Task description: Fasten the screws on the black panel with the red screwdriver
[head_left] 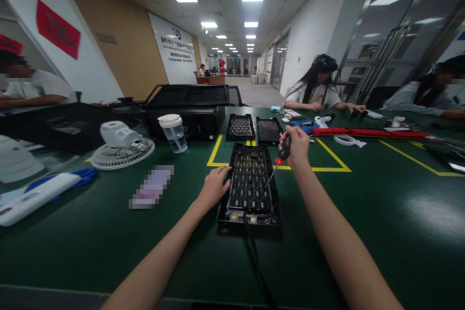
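Note:
A black open device housing (pixel 250 186) with rows of dark cells lies in front of me, a black cable running from its near end. My left hand (pixel 216 184) rests against the housing's left edge, its fingers slightly apart, holding nothing. In my right hand (pixel 297 145), above the housing's right side, is a screwdriver (pixel 283 154) with a black and red handle. The screwdriver leans, its tip pointing down at the right part of the cells; whether it touches them is too small to tell.
Behind the housing lie two black trays (pixel 241 127). To the left are a lidded cup (pixel 173 133), a white fan (pixel 122 147), a black case (pixel 185 121) and a white device (pixel 39 198). Red strips (pixel 366 132) and white tape (pixel 345 140) lie right. People sit around the green table (pixel 181 261).

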{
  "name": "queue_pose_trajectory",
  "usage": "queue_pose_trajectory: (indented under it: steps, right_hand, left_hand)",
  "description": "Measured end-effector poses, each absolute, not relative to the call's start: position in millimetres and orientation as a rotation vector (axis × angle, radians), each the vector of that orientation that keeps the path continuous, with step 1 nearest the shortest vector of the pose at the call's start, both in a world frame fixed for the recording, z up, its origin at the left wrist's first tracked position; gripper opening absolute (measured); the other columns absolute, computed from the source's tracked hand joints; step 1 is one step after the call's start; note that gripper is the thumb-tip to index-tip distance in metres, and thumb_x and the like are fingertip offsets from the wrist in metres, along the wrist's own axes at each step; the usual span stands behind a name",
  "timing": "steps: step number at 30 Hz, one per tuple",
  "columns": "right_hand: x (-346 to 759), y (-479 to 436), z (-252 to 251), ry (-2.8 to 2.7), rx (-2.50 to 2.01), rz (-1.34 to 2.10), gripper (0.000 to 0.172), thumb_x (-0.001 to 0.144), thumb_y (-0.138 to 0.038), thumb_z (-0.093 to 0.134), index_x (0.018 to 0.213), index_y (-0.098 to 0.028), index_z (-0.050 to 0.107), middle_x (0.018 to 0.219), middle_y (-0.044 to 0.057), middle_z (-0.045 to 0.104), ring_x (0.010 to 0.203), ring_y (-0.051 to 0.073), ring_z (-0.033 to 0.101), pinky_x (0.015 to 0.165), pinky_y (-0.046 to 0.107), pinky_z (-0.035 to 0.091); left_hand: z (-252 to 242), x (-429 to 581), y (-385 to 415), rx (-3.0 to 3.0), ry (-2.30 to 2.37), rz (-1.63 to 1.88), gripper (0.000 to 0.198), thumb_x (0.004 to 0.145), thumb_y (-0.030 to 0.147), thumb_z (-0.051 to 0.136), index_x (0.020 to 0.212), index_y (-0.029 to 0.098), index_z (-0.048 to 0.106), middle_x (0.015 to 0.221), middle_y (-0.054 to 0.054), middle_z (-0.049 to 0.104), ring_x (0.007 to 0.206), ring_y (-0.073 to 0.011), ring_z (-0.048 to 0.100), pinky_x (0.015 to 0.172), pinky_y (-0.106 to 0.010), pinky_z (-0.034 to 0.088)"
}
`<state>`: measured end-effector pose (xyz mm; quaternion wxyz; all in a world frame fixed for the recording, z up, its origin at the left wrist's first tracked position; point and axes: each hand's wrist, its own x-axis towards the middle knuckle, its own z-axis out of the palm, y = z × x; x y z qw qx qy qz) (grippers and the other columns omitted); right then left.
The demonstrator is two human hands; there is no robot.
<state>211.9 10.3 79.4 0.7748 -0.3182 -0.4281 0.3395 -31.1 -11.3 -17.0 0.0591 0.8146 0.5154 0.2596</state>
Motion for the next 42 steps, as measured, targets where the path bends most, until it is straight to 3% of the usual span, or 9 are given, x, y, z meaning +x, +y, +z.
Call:
queue_pose_trajectory:
  steps: [7, 19, 32, 42]
  right_hand:
    - [209, 23, 67, -0.860, -0.723, 0.813, 0.027, 0.071, -0.034, 0.057, 0.054, -0.015, 0.046, 0.043, -0.006, 0.047, 0.031, 0.004, 0.041, 0.029, 0.014, 0.035]
    - [203, 17, 74, -0.858, -0.832, 0.996, 0.048, 0.071, -0.062, 0.049, 0.053, -0.017, 0.043, 0.043, -0.004, 0.048, 0.028, 0.007, 0.044, 0.027, 0.019, 0.039]
    - [217, 10, 87, -0.877, -0.720, 0.961, 0.044, 0.072, -0.060, 0.049, 0.059, -0.019, 0.041, 0.042, -0.006, 0.046, 0.029, 0.008, 0.044, 0.028, 0.019, 0.037]
    - [215, 7, 89, -0.918, -0.689, 0.978, 0.043, 0.074, -0.058, 0.049, 0.059, -0.019, 0.041, 0.043, -0.006, 0.046, 0.029, 0.008, 0.044, 0.028, 0.019, 0.037]
  left_hand:
    - [-11, -6, -25, 2.721, 1.228, 0.672, 0.020, 0.083, 0.025, 0.051, 0.099, 0.025, 0.062, 0.096, -0.001, 0.066, 0.095, -0.0183, 0.055, 0.092, -0.038, 0.035]
    - [-21, 9, -24, 2.768, 1.196, 0.522, 0.029, 0.084, 0.025, 0.047, 0.111, 0.025, 0.058, 0.101, -0.003, 0.065, 0.093, -0.0188, 0.056, 0.095, -0.041, 0.028]
    - [-17, 20, -6, 2.853, 1.151, 0.421, 0.017, 0.080, 0.031, 0.057, 0.095, 0.025, 0.062, 0.091, -0.002, 0.061, 0.087, -0.0190, 0.055, 0.078, -0.031, 0.034]
    - [-21, 31, 8, 2.781, 1.070, 0.480, 0.010, 0.074, 0.025, 0.063, 0.084, 0.023, 0.063, 0.086, 0.000, 0.065, 0.088, -0.0185, 0.056, 0.080, -0.030, 0.034]
